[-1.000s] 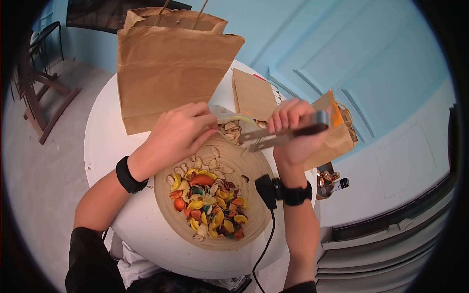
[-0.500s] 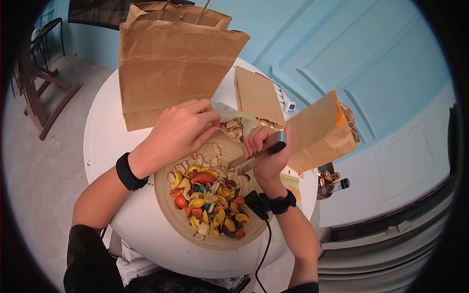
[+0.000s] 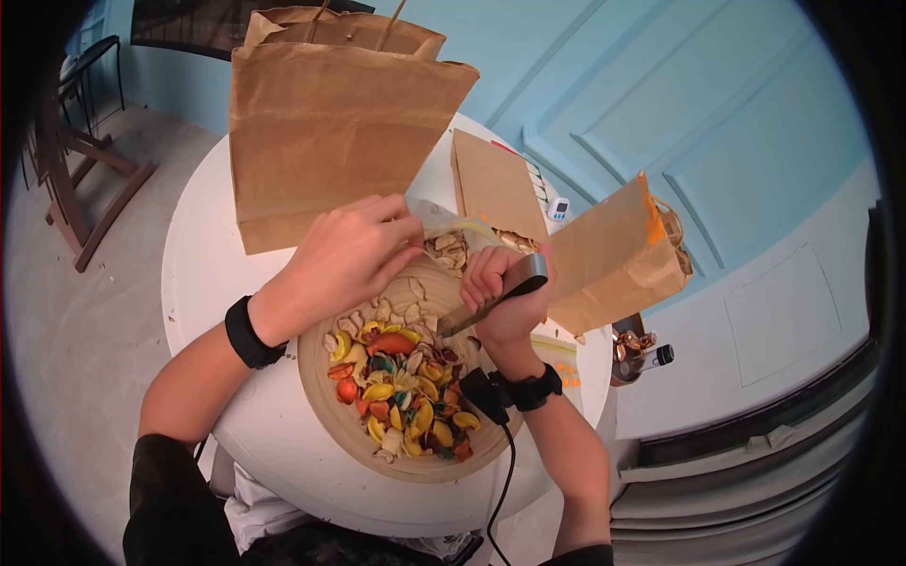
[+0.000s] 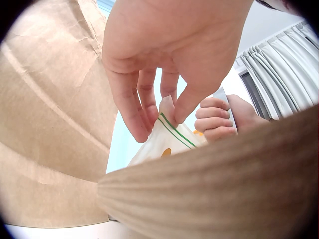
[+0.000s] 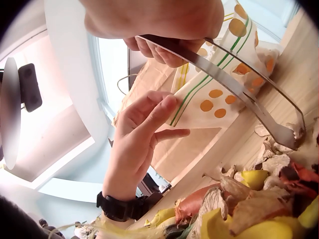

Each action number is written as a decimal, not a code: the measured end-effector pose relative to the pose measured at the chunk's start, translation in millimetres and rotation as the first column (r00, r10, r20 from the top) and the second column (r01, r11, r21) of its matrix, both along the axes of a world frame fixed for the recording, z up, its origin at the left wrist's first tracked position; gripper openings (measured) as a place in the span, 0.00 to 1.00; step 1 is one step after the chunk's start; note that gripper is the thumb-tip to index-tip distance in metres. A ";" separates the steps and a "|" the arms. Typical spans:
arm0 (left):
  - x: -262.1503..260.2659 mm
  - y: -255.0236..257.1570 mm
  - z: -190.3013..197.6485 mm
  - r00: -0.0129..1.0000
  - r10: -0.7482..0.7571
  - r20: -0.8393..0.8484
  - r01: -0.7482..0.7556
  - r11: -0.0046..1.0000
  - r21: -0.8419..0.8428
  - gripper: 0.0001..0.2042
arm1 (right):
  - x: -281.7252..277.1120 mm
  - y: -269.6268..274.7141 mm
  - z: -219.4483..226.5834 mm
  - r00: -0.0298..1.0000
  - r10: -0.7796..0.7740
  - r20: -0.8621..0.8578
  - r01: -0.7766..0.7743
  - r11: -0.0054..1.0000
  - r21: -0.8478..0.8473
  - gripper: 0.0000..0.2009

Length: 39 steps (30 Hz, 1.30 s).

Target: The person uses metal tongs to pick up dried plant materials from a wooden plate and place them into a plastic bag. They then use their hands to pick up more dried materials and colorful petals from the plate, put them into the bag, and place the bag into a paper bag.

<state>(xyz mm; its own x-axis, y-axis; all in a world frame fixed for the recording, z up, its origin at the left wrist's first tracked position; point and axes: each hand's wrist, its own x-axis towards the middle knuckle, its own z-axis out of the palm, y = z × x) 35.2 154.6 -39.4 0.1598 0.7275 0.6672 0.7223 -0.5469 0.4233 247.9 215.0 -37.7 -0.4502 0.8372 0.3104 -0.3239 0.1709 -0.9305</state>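
My left hand [image 3: 354, 250] pinches the top edge of a zip bag [image 5: 214, 102] with green seal lines and orange dots. Pale dried slices [image 3: 447, 249] sit inside that bag, beyond the bowl. Metal tongs [image 5: 239, 89] are gripped in my right hand [image 3: 510, 292], pointing down and left over the round wooden bowl [image 3: 486, 453]. In the right wrist view their tips are right at pale dried pieces [image 5: 274, 164] at the bowl's side. Colourful potpourri [image 3: 406, 396], yellow, orange, red and green, fills the middle of the bowl.
A tall brown paper bag [image 3: 330, 141] stands at the back left of the white round table [image 3: 203, 255]. Another paper bag [image 3: 495, 184] lies behind the zip bag, and a third [image 3: 613, 255] leans at the right. A small white timer [image 3: 558, 208] is near the back edge.
My right hand has come down and left with the tongs, from beside the zip bag to over the bowl. The tongs' arms have drawn closer together. My left hand stays at the bag's edge.
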 end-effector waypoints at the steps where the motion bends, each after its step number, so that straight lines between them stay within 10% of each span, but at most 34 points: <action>1: 0.0 0.1 -0.1 1.000 -0.002 0.000 0.002 1.000 0.000 0.06 | 1.1 -0.1 0.5 1.000 0.001 -0.015 -0.001 1.000 -0.004 0.37; 39: -0.2 1.1 -0.2 1.000 -0.020 0.007 0.020 1.000 -0.001 0.06 | 27.6 16.4 6.3 0.996 -0.026 -0.089 0.017 0.995 -0.103 0.34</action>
<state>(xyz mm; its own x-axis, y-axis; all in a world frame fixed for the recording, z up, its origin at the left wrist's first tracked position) 35.0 155.7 -39.6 0.1699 0.7252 0.6673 0.7085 -0.5605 0.4288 275.4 231.3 -31.3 -0.4060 0.8758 0.2612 -0.4043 0.0842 -0.9107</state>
